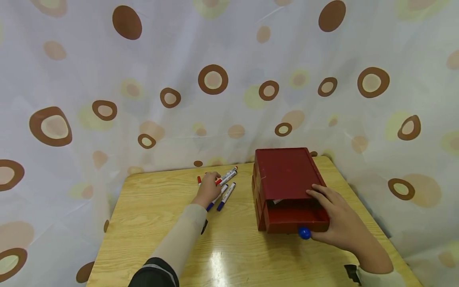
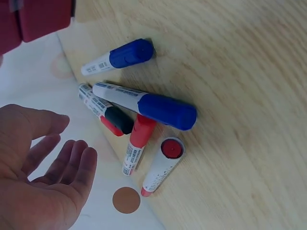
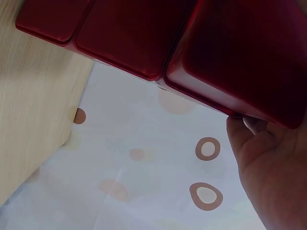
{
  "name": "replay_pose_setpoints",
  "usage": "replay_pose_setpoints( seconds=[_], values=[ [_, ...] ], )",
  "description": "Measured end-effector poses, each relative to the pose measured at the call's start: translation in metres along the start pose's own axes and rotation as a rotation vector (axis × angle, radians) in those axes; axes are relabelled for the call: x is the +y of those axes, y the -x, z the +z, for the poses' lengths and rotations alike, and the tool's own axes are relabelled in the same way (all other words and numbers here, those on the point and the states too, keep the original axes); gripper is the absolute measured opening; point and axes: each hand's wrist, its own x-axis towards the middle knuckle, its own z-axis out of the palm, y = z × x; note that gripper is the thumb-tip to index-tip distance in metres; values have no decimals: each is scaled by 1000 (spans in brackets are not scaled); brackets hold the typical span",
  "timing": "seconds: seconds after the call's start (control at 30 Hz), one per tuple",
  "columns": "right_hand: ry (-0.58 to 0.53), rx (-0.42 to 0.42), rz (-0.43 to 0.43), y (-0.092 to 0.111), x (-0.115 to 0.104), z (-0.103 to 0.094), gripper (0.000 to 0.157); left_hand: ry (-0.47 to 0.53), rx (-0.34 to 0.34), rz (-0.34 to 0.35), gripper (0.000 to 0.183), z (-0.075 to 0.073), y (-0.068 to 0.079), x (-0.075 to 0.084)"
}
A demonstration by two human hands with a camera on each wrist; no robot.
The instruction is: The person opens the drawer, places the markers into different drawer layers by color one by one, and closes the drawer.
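Observation:
Over the loose markers, my left hand (image 1: 209, 189) reaches down with its fingers bent loosely and nothing between them. In the left wrist view, blue-capped markers (image 2: 144, 103), red-capped markers (image 2: 139, 143) and a dark-capped marker (image 2: 117, 119) lie in a cluster beside the fingers, some crossing. To the right stands a red drawer box (image 1: 287, 171). Its upper drawer (image 1: 283, 227) is pulled out and bears a blue knob (image 1: 304, 233). My right hand (image 1: 340, 221) grips the box's front right corner, fingers on the top edge, thumb by the drawer front near the knob.
A wooden table (image 1: 154, 211) carries everything and meets a curtain (image 1: 233, 107) with brown and yellow dots behind. A small white object (image 1: 277, 201) shows just inside the drawer opening. The box stands near the table's right edge.

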Motion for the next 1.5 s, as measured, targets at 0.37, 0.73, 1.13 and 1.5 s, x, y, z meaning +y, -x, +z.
replay_pose_setpoints(
  seconds=[0.37, 0.73, 1.13, 1.5],
  values=[
    [1, -1, -4, -1, -1, 1, 113, -56, -92, -68, 38, 5, -16, -4],
    [3, 10, -1, -2, 3, 1, 115, -194, -144, -93, 33, 10, -28, -6],
    [6, 7, 0, -2, 1, 1, 114, -282, -171, -64, 26, 18, -31, -18],
    [14, 7, 5, 1, 2, -3, 115, -294, -140, -34, 22, 26, -23, -13]
  ],
)
